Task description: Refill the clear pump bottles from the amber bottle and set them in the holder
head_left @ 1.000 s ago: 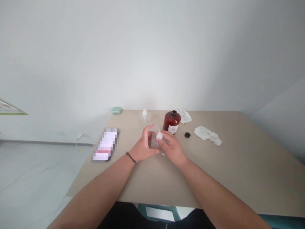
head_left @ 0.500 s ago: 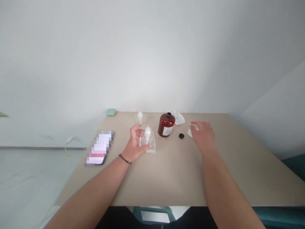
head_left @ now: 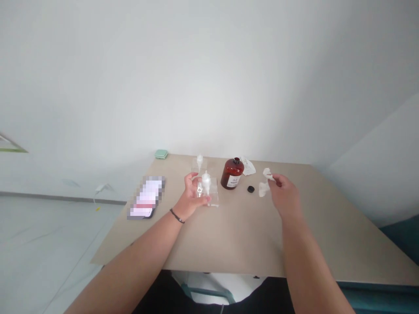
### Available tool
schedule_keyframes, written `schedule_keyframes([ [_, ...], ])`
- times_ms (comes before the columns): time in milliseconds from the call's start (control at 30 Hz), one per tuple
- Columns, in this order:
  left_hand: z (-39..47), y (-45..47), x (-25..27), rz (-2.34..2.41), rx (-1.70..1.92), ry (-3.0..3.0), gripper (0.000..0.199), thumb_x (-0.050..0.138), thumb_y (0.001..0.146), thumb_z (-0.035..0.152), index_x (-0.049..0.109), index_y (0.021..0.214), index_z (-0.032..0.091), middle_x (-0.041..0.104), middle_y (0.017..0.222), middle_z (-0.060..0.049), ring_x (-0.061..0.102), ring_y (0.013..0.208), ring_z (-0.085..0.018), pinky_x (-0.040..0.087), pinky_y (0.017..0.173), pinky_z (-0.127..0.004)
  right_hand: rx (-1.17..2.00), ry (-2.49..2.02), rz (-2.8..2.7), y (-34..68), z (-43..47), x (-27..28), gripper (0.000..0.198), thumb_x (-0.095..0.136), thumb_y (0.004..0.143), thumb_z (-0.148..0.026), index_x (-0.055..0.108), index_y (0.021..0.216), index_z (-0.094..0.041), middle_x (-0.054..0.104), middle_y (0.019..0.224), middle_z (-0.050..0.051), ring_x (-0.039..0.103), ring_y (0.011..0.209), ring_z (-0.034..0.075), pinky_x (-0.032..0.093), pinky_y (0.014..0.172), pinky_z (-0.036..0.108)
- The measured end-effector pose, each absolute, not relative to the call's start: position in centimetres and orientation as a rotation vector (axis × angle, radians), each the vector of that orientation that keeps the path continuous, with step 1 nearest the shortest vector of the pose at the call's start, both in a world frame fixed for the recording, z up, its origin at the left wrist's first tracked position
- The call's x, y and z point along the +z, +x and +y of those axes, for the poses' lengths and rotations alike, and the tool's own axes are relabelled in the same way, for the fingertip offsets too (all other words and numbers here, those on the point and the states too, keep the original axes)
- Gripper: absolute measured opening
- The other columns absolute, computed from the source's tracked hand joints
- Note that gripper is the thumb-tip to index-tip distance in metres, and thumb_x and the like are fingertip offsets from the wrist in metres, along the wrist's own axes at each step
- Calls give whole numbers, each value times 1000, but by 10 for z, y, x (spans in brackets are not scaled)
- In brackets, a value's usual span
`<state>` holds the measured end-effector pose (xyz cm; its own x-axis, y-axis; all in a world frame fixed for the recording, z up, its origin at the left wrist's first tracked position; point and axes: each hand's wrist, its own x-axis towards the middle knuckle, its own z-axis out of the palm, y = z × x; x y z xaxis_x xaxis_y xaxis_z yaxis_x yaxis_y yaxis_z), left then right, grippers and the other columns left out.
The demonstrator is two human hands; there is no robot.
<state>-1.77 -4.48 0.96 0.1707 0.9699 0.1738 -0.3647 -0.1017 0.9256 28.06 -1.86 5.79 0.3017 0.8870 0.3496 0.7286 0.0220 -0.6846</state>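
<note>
My left hand (head_left: 191, 197) is closed around the left side of a clear, square-sided bottle (head_left: 213, 192) with a white pump top. My right hand (head_left: 284, 195) pinches a crumpled white tissue (head_left: 263, 189), which hangs from the fingertips just over or against the table. Between the two hands stands an amber-brown bottle (head_left: 232, 173) with a white label and an uncapped neck. A small black cap (head_left: 250, 189) lies on the table to the right of it.
A second clear bottle with a white pump (head_left: 199, 162) is at the back. Behind the amber bottle lies another crumpled tissue (head_left: 249, 166). At left are a blurred phone (head_left: 147, 197) and a green case (head_left: 161, 154) by the table's far edge. A wall rises behind.
My right hand has gone from spread fingers above the tissue to pinching it and lifting part of it. My left hand still holds the clear bottle. The view has shifted slightly.
</note>
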Motion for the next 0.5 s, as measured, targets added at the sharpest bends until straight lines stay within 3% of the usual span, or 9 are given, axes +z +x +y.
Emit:
schedule_keyframes([
  [67,-47,-14,11,682,1279,1081,85,88,62,28,28,121,40,45,120,1,63,79,-12,62,63,-35,328,-1465,-1506,247,-44,65,25,55,88,-33,71,103,-22,72,96,9,68,85,25,53,79,40],
  [167,-49,-8,10,632,1257,1051,87,91,58,26,31,121,36,51,121,0,64,74,-12,60,61,-31,376,-1192,-1695,197,-74,65,17,57,90,-28,71,99,-25,73,99,6,68,89,23,54,80,36],
  [300,-51,-5,11,621,1294,981,79,93,52,23,44,114,25,60,108,0,64,78,-13,55,64,-24,179,-998,-1864,166,-86,54,22,52,92,-16,68,104,-26,75,104,6,69,100,23,54,90,41],
  [500,-48,-7,15,608,1339,899,69,92,52,16,59,113,23,68,99,0,65,81,-15,51,68,-25,70,-780,-1968,170,-69,50,14,59,94,-21,71,102,-23,74,109,9,68,105,24,52,93,44],
])
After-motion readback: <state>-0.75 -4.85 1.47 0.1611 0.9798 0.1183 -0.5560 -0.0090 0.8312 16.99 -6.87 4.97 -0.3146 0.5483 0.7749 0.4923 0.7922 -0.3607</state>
